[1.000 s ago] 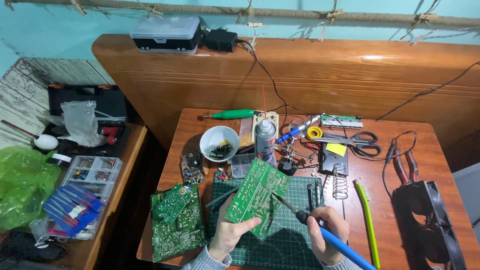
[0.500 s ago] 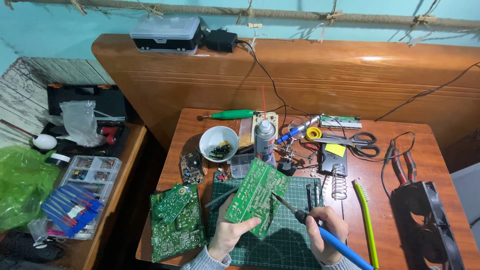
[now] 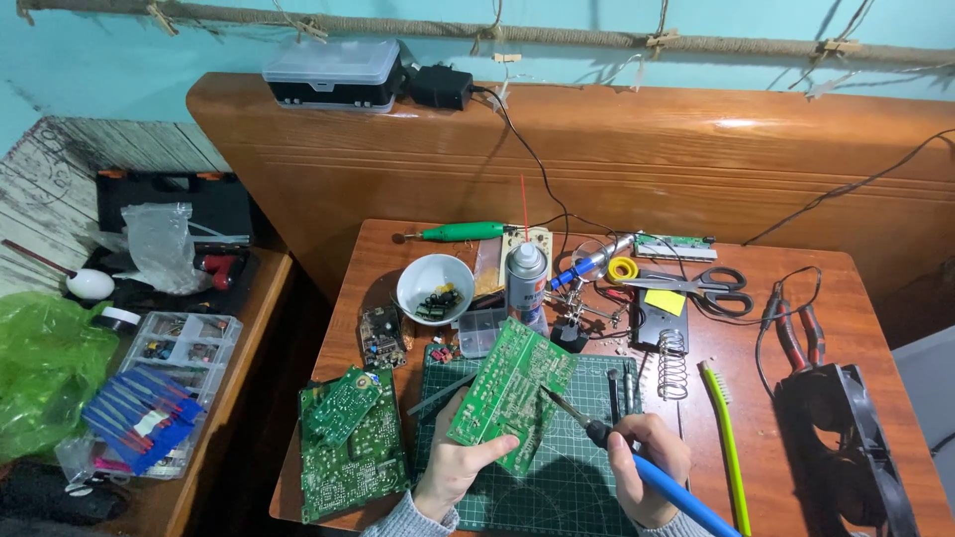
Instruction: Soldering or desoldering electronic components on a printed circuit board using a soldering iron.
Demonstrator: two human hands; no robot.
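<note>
Barely any change from a second ago: left hand (image 3: 456,475) still clamped on green circuit board (image 3: 509,394), tilted above cutting mat (image 3: 557,477). Right hand (image 3: 645,467) still closed around blue soldering iron (image 3: 637,465), tip touching board. Soldering contact apparently held, same spot.

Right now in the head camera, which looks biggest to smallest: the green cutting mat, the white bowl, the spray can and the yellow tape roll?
1. Cutting mat, by far the largest, though partly covered.
2. White bowl.
3. Spray can, close to the bowl; it stands upright, so this rank is unsure.
4. Yellow tape roll, smallest.
</note>
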